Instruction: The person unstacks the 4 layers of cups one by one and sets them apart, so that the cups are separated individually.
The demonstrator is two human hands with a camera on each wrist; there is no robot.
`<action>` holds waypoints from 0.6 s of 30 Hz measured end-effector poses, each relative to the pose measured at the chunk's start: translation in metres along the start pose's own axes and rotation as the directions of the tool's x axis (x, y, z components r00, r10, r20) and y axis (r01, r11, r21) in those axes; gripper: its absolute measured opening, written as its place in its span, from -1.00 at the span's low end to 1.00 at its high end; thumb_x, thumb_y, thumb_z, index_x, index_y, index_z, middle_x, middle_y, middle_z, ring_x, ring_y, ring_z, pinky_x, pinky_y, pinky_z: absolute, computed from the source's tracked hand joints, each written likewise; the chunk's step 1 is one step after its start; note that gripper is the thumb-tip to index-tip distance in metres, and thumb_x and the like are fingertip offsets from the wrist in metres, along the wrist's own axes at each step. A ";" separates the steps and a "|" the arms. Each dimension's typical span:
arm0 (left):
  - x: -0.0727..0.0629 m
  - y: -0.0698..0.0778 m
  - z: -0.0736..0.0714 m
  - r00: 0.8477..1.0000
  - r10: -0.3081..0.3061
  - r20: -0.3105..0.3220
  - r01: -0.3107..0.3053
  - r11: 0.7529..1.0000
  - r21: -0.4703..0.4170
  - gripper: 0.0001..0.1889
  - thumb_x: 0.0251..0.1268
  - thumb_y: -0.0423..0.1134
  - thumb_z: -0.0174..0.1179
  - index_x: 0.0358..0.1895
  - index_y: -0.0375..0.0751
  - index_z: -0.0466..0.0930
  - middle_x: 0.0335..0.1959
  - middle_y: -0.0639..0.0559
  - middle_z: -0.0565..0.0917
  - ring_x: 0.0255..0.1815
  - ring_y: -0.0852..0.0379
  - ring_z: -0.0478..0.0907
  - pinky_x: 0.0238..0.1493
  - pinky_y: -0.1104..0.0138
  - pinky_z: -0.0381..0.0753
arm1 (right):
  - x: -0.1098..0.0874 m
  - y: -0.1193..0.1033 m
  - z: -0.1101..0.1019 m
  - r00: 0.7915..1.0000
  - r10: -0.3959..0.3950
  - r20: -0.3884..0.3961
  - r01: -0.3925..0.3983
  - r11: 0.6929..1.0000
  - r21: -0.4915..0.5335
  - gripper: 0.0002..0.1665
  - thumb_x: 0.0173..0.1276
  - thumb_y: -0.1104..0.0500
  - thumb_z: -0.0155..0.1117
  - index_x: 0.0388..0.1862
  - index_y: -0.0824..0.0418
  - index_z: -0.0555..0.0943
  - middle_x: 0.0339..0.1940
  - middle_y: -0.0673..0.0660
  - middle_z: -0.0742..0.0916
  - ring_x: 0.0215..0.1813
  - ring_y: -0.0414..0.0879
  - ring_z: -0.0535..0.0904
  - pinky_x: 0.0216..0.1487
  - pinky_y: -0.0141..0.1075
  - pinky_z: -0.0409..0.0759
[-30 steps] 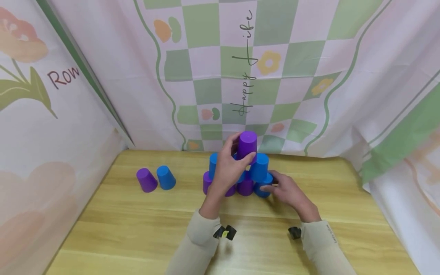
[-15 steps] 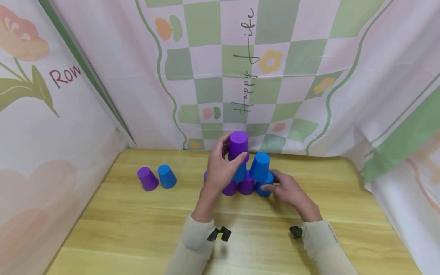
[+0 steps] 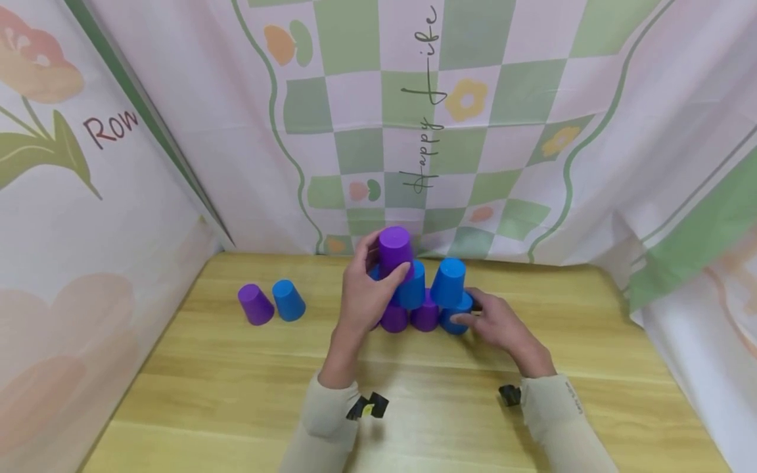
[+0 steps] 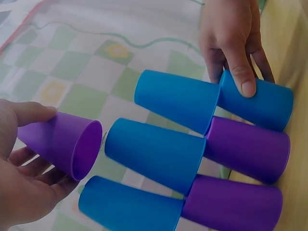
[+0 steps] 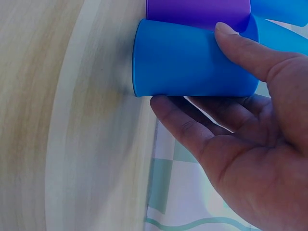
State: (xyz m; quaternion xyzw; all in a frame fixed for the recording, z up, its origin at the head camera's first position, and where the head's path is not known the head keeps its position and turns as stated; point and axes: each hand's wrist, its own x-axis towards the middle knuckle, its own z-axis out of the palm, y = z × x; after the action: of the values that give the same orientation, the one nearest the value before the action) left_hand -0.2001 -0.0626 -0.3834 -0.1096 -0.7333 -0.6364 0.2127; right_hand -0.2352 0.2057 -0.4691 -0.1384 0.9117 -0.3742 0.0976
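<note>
My left hand (image 3: 367, 295) grips an upside-down purple cup (image 3: 395, 251) between thumb and fingers. In the left wrist view that purple cup (image 4: 60, 142) hangs just above the second row, a small gap from the blue cups (image 4: 154, 151). Three blue cups form this row; the left one is mostly hidden behind my hand in the head view. Below them stand purple cups (image 3: 424, 311) and, at the right end, a blue cup (image 3: 454, 314). My right hand (image 3: 499, 322) holds this end cup (image 5: 192, 62), thumb in front and fingers behind.
An upside-down purple cup (image 3: 255, 304) and a blue cup (image 3: 288, 300) stand side by side on the left of the wooden table (image 3: 236, 394). A patterned curtain (image 3: 449, 144) hangs close behind the stack, and another cloth (image 3: 106, 230) borders the left side.
My left hand has carried the purple cup leftward over the second row, uncovering the middle blue cup. The right hand keeps its hold on the end cup.
</note>
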 end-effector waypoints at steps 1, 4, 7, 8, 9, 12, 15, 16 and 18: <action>0.000 0.000 -0.002 1.000 0.001 -0.007 -0.001 1.000 0.002 -0.36 0.28 -0.33 0.48 0.43 -0.14 0.49 0.23 -0.14 0.68 0.19 -0.10 0.67 0.31 -0.01 0.65 | 0.000 0.000 0.000 1.000 -0.001 0.001 0.001 1.000 -0.002 -0.36 0.55 -0.01 0.34 0.45 0.28 0.48 0.31 0.37 0.68 0.33 0.36 0.60 0.28 0.26 0.64; -0.001 0.000 -0.010 1.000 -0.007 -0.028 0.007 1.000 0.000 -0.37 0.28 -0.34 0.48 0.42 -0.15 0.50 0.22 -0.14 0.68 0.18 -0.12 0.68 0.32 -0.01 0.65 | 0.001 0.000 0.000 1.000 0.005 0.004 -0.005 1.000 -0.005 -0.36 0.55 -0.02 0.34 0.45 0.27 0.48 0.32 0.37 0.68 0.34 0.36 0.60 0.29 0.27 0.63; -0.003 0.000 -0.017 0.998 -0.029 -0.054 0.029 1.000 0.006 -0.37 0.28 -0.33 0.48 0.41 -0.15 0.50 0.22 -0.13 0.68 0.19 -0.12 0.68 0.36 0.01 0.63 | 0.000 0.001 -0.001 1.000 0.014 0.009 -0.014 1.000 -0.007 -0.35 0.55 -0.02 0.34 0.46 0.26 0.47 0.34 0.37 0.67 0.35 0.36 0.58 0.30 0.28 0.61; -0.003 -0.001 -0.020 0.997 -0.036 -0.062 0.036 0.999 0.003 -0.37 0.28 -0.34 0.48 0.41 -0.15 0.50 0.23 -0.14 0.68 0.20 -0.12 0.68 0.37 0.01 0.62 | 0.000 0.001 -0.001 1.000 0.017 0.010 -0.017 1.000 -0.007 -0.35 0.55 -0.03 0.33 0.47 0.26 0.46 0.34 0.37 0.67 0.35 0.36 0.58 0.30 0.29 0.61; -0.003 -0.002 -0.022 0.997 -0.045 -0.071 0.045 0.999 0.002 -0.37 0.27 -0.34 0.49 0.41 -0.15 0.50 0.23 -0.14 0.67 0.22 -0.13 0.67 0.39 0.01 0.61 | 0.000 0.001 -0.001 1.000 0.022 0.010 -0.022 1.000 -0.005 -0.34 0.55 -0.03 0.34 0.47 0.26 0.46 0.35 0.36 0.66 0.36 0.36 0.58 0.31 0.29 0.60; -0.006 -0.003 -0.028 0.994 -0.062 -0.085 0.062 0.998 0.001 -0.37 0.27 -0.33 0.49 0.41 -0.13 0.51 0.24 -0.13 0.67 0.23 -0.13 0.67 0.40 0.01 0.60 | 0.000 0.001 0.000 1.000 0.022 0.016 -0.022 1.000 -0.006 -0.33 0.55 -0.04 0.33 0.48 0.26 0.45 0.35 0.37 0.66 0.36 0.37 0.57 0.31 0.29 0.60; -0.009 -0.006 -0.035 0.992 -0.079 -0.096 0.080 0.997 0.004 -0.38 0.28 -0.32 0.49 0.41 -0.13 0.52 0.25 -0.13 0.66 0.25 -0.13 0.66 0.41 0.01 0.59 | 0.000 -0.001 0.000 1.000 0.025 0.016 -0.024 1.000 -0.004 -0.32 0.55 -0.05 0.33 0.47 0.26 0.46 0.35 0.38 0.66 0.36 0.37 0.57 0.30 0.29 0.61; -0.010 -0.006 -0.037 0.991 -0.089 -0.102 0.090 0.996 0.004 -0.37 0.28 -0.32 0.49 0.41 -0.12 0.52 0.26 -0.12 0.66 0.25 -0.13 0.66 0.42 0.01 0.59 | 0.000 -0.001 0.000 1.000 0.024 0.016 -0.024 1.000 -0.004 -0.32 0.55 -0.05 0.33 0.47 0.27 0.46 0.35 0.38 0.65 0.35 0.37 0.57 0.30 0.29 0.61; -0.012 -0.007 -0.042 0.987 -0.115 -0.116 0.115 0.993 -0.004 -0.37 0.28 -0.34 0.48 0.42 -0.12 0.51 0.27 -0.12 0.65 0.28 -0.14 0.64 0.44 0.02 0.57 | 0.000 -0.001 -0.001 1.000 0.024 0.017 -0.024 1.000 -0.001 -0.32 0.55 -0.05 0.34 0.47 0.27 0.46 0.36 0.38 0.65 0.36 0.38 0.57 0.30 0.29 0.61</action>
State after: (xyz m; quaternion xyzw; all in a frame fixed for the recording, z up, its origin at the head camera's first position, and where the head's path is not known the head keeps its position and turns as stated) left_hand -0.1849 -0.1038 -0.3912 -0.0297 -0.7255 -0.6520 0.2182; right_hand -0.2353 0.2055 -0.4680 -0.1308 0.9125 -0.3717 0.1098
